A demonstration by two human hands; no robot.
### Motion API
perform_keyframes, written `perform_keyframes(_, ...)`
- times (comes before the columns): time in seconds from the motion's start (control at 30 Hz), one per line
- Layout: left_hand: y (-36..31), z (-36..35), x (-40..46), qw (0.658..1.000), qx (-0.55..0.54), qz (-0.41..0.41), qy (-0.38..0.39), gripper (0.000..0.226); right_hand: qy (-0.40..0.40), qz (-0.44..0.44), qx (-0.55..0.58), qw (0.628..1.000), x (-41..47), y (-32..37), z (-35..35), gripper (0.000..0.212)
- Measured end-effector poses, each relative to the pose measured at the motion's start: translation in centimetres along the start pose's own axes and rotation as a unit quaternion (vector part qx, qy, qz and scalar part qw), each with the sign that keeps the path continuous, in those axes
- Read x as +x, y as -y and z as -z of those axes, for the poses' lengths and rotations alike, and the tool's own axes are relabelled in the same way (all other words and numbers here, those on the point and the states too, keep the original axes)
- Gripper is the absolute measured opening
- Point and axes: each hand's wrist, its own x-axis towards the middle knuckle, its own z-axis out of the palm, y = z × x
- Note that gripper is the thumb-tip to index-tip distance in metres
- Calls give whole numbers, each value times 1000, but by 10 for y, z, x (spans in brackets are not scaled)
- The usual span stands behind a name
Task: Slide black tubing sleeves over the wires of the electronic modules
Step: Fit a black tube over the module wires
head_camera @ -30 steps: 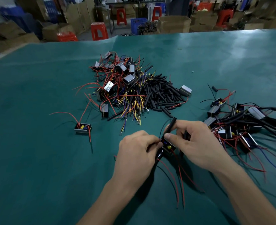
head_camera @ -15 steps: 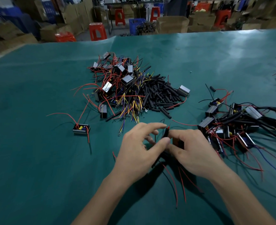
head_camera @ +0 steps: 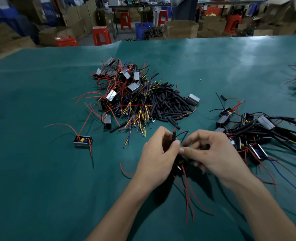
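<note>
Black sleeve (head_camera: 173, 137) stands nearly upright between both hands, low centre of the green table (head_camera: 39, 171), red wire tip (head_camera: 174, 130) poking out its top. Left hand (head_camera: 158, 159) pinches the sleeve, thumb against fingers. Right hand (head_camera: 211, 153) is curled around the module (head_camera: 181, 162), mostly hidden; its red wires (head_camera: 189, 192) trail toward the camera. Loose sleeve pile (head_camera: 168, 105) and unsleeved modules (head_camera: 126, 91) lie behind, finished ones (head_camera: 251, 129) to the right, single module (head_camera: 83, 140) to the left.
</note>
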Motion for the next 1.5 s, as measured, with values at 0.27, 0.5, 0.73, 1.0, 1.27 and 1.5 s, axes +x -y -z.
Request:
perform_keyframes(0.27, 8, -3, -11, 999, -26, -43, -9, 6, -56, 12, 212, 976, 5, -5, 14, 43)
perform_keyframes(0.5, 10, -3, -14, 997, -54, -42, -43, 10, -91, 29, 271, 958, 7, -1, 12, 21)
perform_keyframes(0.73, 8, -1, -17, 995, -57, -67, -37, 13, -118, 10, 308, 944, 3, 2, -3, 10)
perform_keyframes(1.0, 8, -3, -16, 995, -68, -70, -38, 16, -104, 2, 324, 940, 3, 7, -4, 11)
perform_keyframes(1.27, 6, -2, -17, 992, -88, -76, -38, 19, -98, -55, 418, 902, 6, 7, -5, 21)
perform_keyframes(1.5, 5, -2, -18, 992, -91, -71, -41, 18, -102, -106, 476, 867, 6, 6, -10, 15)
